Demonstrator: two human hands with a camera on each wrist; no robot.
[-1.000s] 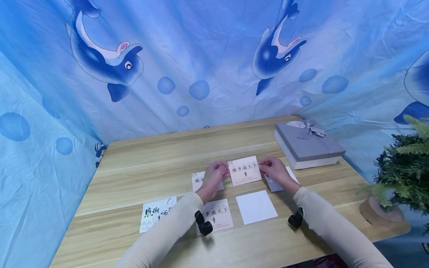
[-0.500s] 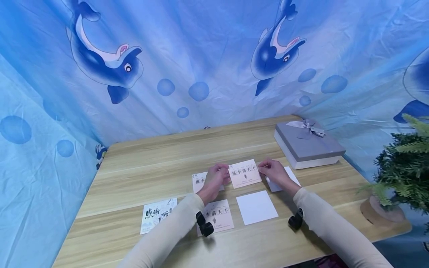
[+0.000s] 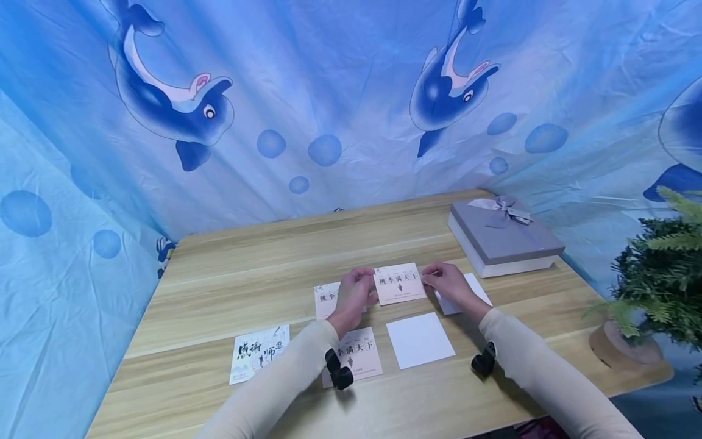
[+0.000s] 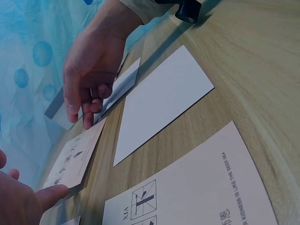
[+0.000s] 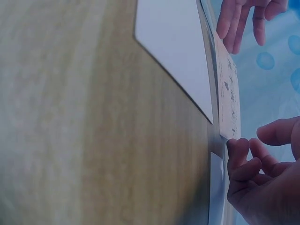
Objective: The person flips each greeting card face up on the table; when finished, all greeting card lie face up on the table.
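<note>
A printed card [image 3: 399, 288] with Chinese characters sits between my two hands. My left hand [image 3: 353, 297] touches its left edge with fingertips, the fingers fairly straight in the right wrist view. At the card's right edge are the fingertips of my right hand [image 3: 448, 284], loosely bent, with the thumb apart from the card in the right wrist view. A slight shadow shows under the card's near edge in the left wrist view. Partly behind my left hand lies a matching card [image 3: 325, 299]. Another printed card [image 3: 363, 355] and a blank white card [image 3: 420, 340] lie nearer.
A calligraphy card [image 3: 258, 353] lies at the left of the wooden table [image 3: 263, 262]. Beneath my right wrist is another white card [image 3: 478, 288]. A grey gift box [image 3: 504, 235] with a bow stands back right, near a small artificial tree [image 3: 660, 283].
The printed card between my hands has come down slightly and turned a little straighter. Both hands have stayed at its edges and shifted only slightly.
</note>
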